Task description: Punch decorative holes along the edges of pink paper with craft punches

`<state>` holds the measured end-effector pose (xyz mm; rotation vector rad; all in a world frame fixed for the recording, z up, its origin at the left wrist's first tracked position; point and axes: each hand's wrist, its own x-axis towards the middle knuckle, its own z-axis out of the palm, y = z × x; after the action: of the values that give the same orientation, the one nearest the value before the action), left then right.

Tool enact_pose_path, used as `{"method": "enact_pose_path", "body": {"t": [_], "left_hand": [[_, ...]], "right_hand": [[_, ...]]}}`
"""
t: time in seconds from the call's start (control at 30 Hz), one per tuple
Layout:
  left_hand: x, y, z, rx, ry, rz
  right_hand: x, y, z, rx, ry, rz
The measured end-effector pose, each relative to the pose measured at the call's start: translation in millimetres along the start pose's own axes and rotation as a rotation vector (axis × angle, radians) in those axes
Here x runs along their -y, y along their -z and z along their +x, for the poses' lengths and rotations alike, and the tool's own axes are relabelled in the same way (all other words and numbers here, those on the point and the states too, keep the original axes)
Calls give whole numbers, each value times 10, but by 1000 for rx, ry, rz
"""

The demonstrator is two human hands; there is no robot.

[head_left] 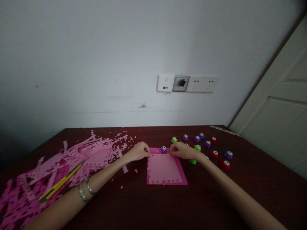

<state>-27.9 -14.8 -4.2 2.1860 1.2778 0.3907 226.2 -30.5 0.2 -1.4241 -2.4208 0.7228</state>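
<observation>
A light pink sheet of paper (165, 169) with small cut-out shapes along its edges lies over a darker pink sheet (182, 177) that shows at the top and right. My left hand (141, 151) pinches the light sheet at its upper left corner. At the upper right corner my right hand (179, 150) has its fingertips closed on the same sheet. Between the two hands, a small purple craft punch (163, 149) sits on the upper edge of the darker paper. A green punch (192, 162) is partly covered by my right forearm.
Pink paper scraps (96, 156) and tiny punched bits spread across the left of the dark wooden table (134, 207). A yellow pencil and a cutter (61, 182) lie on them. Several purple, green and red punches (214, 154) stand at the right. Behind is a wall with sockets (202, 84).
</observation>
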Motion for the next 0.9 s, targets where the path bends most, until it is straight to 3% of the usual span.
{"method": "enact_pose_path", "body": {"t": [0.33,0.9], "left_hand": [[140,-68,67,-40,8,-1],[94,-31,73,-93,36,18]], "right_hand": [[-47,-51,28,-28,-20,-43],[-104,-133,78,-103,-67,-86]]}}
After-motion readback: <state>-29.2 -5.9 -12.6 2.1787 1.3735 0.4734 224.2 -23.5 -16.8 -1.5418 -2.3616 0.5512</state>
